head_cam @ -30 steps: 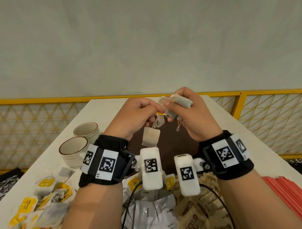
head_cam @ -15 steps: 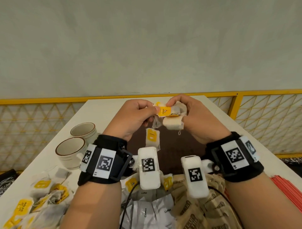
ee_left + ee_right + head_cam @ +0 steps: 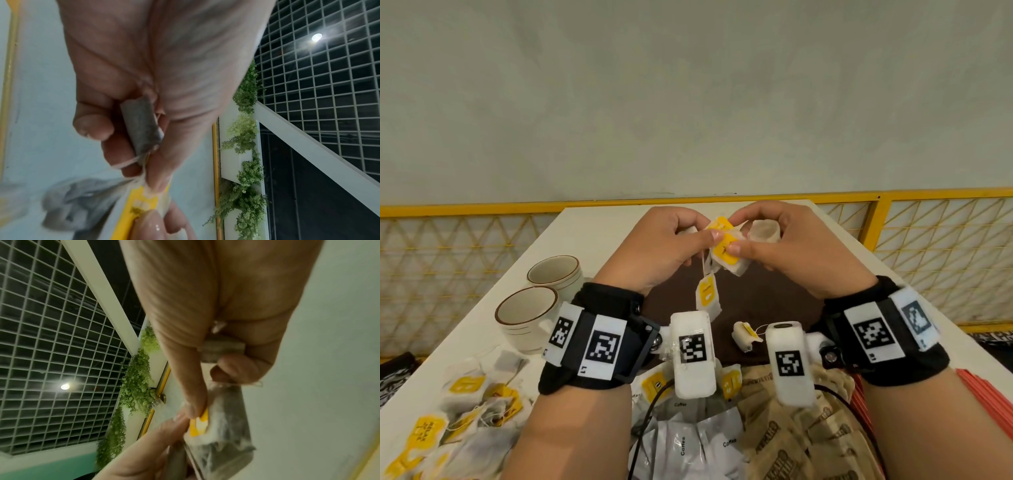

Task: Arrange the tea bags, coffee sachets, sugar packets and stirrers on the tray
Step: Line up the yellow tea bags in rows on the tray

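A cluster of tea bags with yellow tags is held up in the air between both hands, above the dark brown tray that lies on the white table. The left hand pinches a yellow tag at the top of the cluster between thumb and forefinger, and the left wrist view shows another rolled tea bag tucked under its curled fingers. The right hand presses its thumb on the yellow tag of a tea bag and curls its other fingers round a further rolled tea bag. 1 tea bag hangs on its string below the left hand's pinch, clear of the tray. 1 more tea bag lies on the near part of the tray, between the 2 wrist cameras. A loose heap of tea bags lies on the table to the near left, white coffee sachets printed "Coffee" lie at the near edge, brown sugar packets lie just right of them, and red stirrers lie at the far right. 2 stacks of cream cups with brown rims stand on the table left of the tray. A yellow railing runs behind the table.
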`<move>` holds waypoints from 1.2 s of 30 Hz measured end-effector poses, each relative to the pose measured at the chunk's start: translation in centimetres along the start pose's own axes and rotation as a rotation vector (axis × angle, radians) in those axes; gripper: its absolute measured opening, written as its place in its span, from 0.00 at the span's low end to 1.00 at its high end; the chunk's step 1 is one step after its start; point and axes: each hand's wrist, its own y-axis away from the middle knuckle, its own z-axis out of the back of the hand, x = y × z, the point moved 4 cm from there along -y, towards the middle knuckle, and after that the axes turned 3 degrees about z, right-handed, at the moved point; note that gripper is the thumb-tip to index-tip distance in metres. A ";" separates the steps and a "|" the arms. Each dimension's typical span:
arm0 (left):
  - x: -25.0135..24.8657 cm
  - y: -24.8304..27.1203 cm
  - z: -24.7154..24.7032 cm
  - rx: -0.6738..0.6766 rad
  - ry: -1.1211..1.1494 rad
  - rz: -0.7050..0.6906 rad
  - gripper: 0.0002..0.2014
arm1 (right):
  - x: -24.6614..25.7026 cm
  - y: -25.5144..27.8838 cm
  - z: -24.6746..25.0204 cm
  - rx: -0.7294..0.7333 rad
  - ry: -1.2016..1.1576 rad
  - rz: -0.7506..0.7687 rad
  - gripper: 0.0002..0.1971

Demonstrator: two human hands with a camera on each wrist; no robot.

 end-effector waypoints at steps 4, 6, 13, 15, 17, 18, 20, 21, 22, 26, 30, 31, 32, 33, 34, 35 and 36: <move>0.3 0.0 0.4 -0.050 -0.029 0.011 0.09 | -0.4 0.0 0.7 -0.002 0.053 -0.030 0.02; 0.6 -0.1 0.6 -0.048 -0.069 0.035 0.07 | -0.6 0.0 1.3 0.000 0.010 -0.050 0.04; 0.3 0.2 0.3 0.001 -0.133 0.022 0.04 | 0.5 0.5 1.2 0.090 -0.266 -0.039 0.11; -0.1 0.4 0.1 0.046 -0.146 0.012 0.04 | 0.5 0.4 0.8 0.069 -0.110 -0.007 0.14; -0.3 0.6 -0.1 0.097 -0.131 0.008 0.04 | 0.5 0.4 0.2 0.069 0.039 0.018 0.13; -0.4 0.6 -0.2 0.112 -0.126 0.003 0.04 | 0.5 0.4 0.1 0.063 0.075 0.023 0.11; -0.3 0.5 -0.1 0.103 -0.122 0.001 0.04 | 0.4 0.3 0.2 0.049 0.109 0.030 0.06; -0.2 0.4 0.1 0.088 -0.113 0.001 0.05 | 0.4 0.3 0.3 0.037 0.131 0.033 0.04; -0.1 0.4 0.2 0.072 -0.098 -0.002 0.06 | 0.4 0.3 0.4 0.018 0.148 0.031 0.03; 0.1 0.3 0.6 0.034 -0.045 -0.016 0.09 | -0.3 0.0 1.3 -0.058 -0.007 -0.033 0.03; 0.4 0.1 0.7 -0.010 0.016 -0.016 0.09 | -0.2 0.0 2.0 -0.026 -0.119 -0.041 0.02; 0.5 0.1 0.7 -0.006 0.029 -0.008 0.12 | -0.1 0.1 1.8 0.015 -0.158 -0.036 0.03; 0.5 0.1 0.6 0.010 0.034 -0.007 0.15 | 0.1 0.2 1.6 0.048 -0.198 -0.029 0.03; 0.4 0.1 0.4 0.036 0.027 -0.013 0.17 | 0.3 0.3 1.3 0.066 -0.219 -0.019 0.02; 0.3 0.2 0.3 0.072 0.021 -0.024 0.19 | 0.3 0.2 1.0 0.068 -0.204 -0.007 0.02; 0.1 0.3 0.1 0.110 0.024 -0.035 0.19 | 0.3 0.2 0.8 0.068 -0.161 0.002 0.01; -0.1 0.4 -0.2 0.143 0.038 -0.042 0.20 | 0.2 0.2 0.6 0.075 -0.114 0.008 0.01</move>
